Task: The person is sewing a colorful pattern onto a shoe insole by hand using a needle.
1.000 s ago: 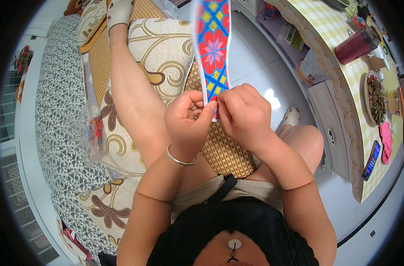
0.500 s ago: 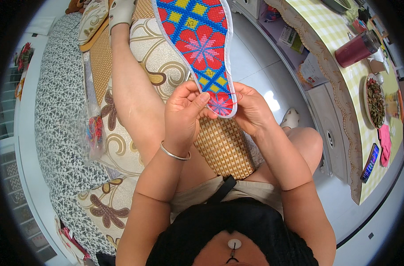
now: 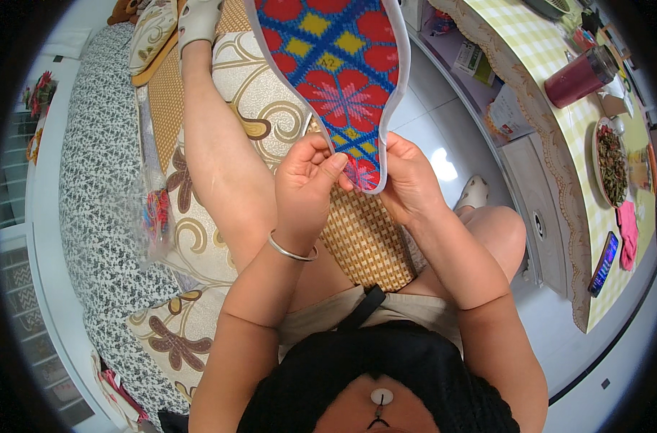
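Note:
I hold up a colourful embroidered shoe insole (image 3: 336, 72), blue with red flowers and yellow squares and a white edge. It faces me flat, its heel end at the bottom between my two hands. My left hand (image 3: 307, 184) pinches the heel end from the left, with a silver bangle (image 3: 291, 251) on its wrist. My right hand (image 3: 408, 180) grips the same end from the right. Below them lies my lap, and my left leg stretches out along the sofa.
A patterned sofa with a woven mat (image 3: 364, 238) is under me. A clear bag of coloured thread (image 3: 152, 213) lies at the left. At the right stands a table with a checked cloth (image 3: 552, 123), a dark red cup (image 3: 581, 76), a plate of food (image 3: 612, 162) and a phone (image 3: 604, 263).
The insole has turned from edge-on to flat, showing its whole patterned face. Both hands have stayed at its heel end.

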`<state>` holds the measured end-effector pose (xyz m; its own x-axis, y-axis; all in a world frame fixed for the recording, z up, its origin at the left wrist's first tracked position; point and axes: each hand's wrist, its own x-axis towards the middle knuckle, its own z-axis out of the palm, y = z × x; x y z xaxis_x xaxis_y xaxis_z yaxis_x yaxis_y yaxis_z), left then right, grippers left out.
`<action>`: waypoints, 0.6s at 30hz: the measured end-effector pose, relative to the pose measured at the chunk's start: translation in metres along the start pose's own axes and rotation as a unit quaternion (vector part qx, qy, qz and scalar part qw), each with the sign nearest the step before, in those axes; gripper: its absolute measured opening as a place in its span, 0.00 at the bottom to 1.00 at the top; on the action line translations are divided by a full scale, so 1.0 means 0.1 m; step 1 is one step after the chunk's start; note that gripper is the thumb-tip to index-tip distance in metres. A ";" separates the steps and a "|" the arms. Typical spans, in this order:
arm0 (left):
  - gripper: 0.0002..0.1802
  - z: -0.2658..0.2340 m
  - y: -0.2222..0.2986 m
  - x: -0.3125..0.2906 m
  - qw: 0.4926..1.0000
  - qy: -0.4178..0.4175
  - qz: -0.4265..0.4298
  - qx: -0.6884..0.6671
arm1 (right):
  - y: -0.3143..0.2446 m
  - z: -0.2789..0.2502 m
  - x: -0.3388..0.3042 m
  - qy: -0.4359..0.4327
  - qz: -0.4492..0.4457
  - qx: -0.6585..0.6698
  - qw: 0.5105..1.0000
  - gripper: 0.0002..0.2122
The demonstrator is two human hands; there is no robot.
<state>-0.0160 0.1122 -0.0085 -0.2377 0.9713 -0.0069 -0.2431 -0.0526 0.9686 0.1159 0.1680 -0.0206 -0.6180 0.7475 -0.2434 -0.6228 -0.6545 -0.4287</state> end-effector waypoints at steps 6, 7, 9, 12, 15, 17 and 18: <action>0.09 0.04 -0.03 0.00 0.998 -0.020 -0.006 -0.053 | -0.02 -0.20 0.09 0.000 0.036 0.121 0.992 0.04; 0.09 0.04 -0.03 0.01 0.997 -0.018 -0.021 -0.066 | -0.03 -0.22 0.11 0.010 0.025 0.151 0.988 0.04; 0.09 0.05 -0.03 0.02 0.994 -0.013 -0.051 -0.095 | -0.10 -0.26 0.14 -0.004 0.010 0.199 0.980 0.04; 0.10 -0.09 -0.04 0.06 0.972 -0.028 -0.104 -0.208 | -0.35 -0.34 0.14 -0.091 -0.017 0.238 0.967 0.03; 0.14 -0.14 -0.03 0.09 0.929 -0.125 -0.156 -0.311 | -0.54 -0.25 0.06 -0.022 -0.213 0.016 0.977 0.03; 0.16 -0.10 -0.06 0.05 0.904 -0.142 -0.187 -0.358 | -0.47 -0.17 -0.03 -0.027 -0.282 -0.174 0.943 0.04; 0.16 -0.08 -0.04 0.05 0.883 -0.144 -0.208 -0.396 | -0.40 -0.04 -0.10 -0.013 -0.311 -0.287 0.906 0.03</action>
<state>-0.0234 0.1157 -0.0146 0.2473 0.9577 -0.1472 -0.8619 0.2869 0.4181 0.1485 0.1872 -0.0044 -0.2478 0.9439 0.2182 -0.5064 0.0658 -0.8598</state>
